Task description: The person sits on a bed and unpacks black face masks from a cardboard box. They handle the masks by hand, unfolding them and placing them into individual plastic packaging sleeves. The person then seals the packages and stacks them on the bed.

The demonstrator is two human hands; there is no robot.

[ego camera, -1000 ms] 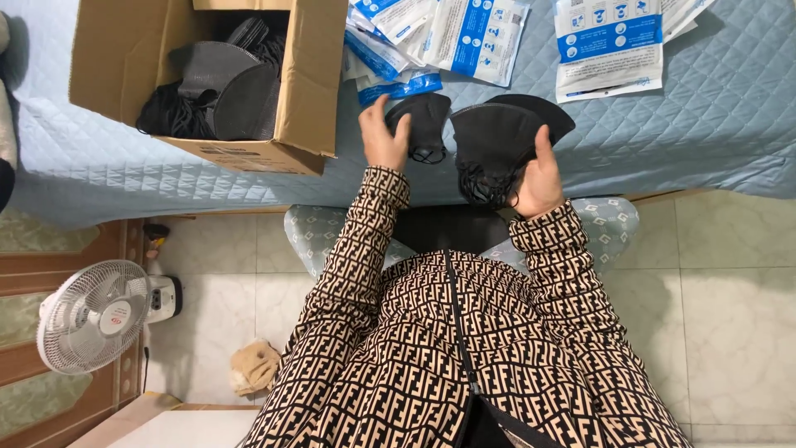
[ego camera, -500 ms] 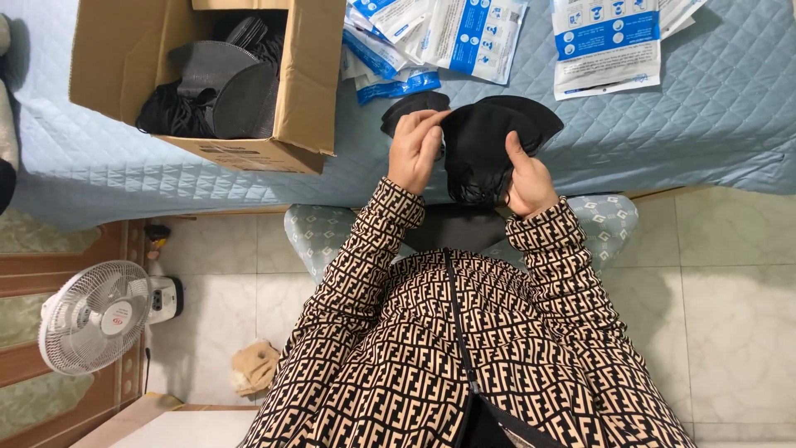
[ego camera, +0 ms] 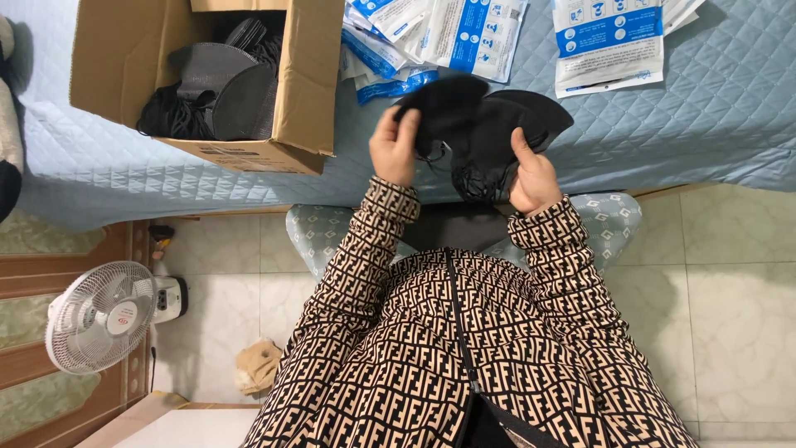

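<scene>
Holding black face masks [ego camera: 485, 137]: left hand [ego camera: 396, 149] and right hand [ego camera: 532, 174] both closed on stack, above quilted bed [ego camera: 713, 124].

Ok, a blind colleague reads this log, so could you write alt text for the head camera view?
Seen from above, a person's left hand and right hand hold a stack of black face masks over a blue quilted bed. A cardboard box of more masks sits left, white and blue packets behind.

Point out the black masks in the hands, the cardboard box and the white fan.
black masks [ego camera: 485, 133], head view, on the middle of the bunch.
cardboard box [ego camera: 303, 79], head view, on its right wall.
white fan [ego camera: 99, 317], head view, on the round grille.
</scene>
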